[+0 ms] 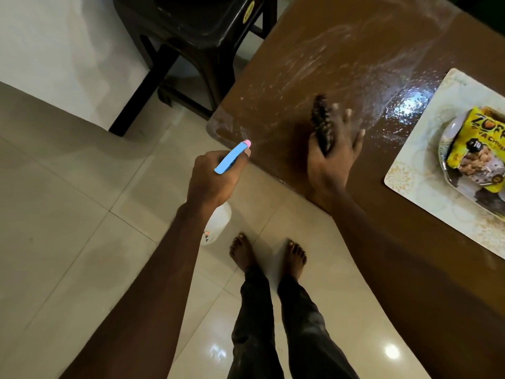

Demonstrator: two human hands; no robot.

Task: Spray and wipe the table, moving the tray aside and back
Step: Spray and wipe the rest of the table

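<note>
Brown and glossy, the table (328,50) carries a film of droplets and pale smeared streaks across its near corner, brightest at a wet patch (407,105) just beside the tray. The left hand (213,181) is wrapped round the neck of the spray bottle (232,160), one finger up by the pink nozzle tip, which points up and rightward over the table's corner; the bottle's white body hangs below the wrist. The right hand (333,157) lies flat on the wet surface with its fingers spread, its thumb pinning a dark, dotted wiping cloth (322,124) against the palm. The tray (404,176) sits to the right of that hand, apart from it, cut off by the frame edge, and it holds a dish with a yellow snack packet (475,151). Its visible left edge runs diagonally, from far right to nearer left. I judge spraying and wiping of the open corner to be under way, with the tray not yet moved aside. The right hand is much the nearer one, and a sideways push rightward would suit, though both hands are occupied.
</note>
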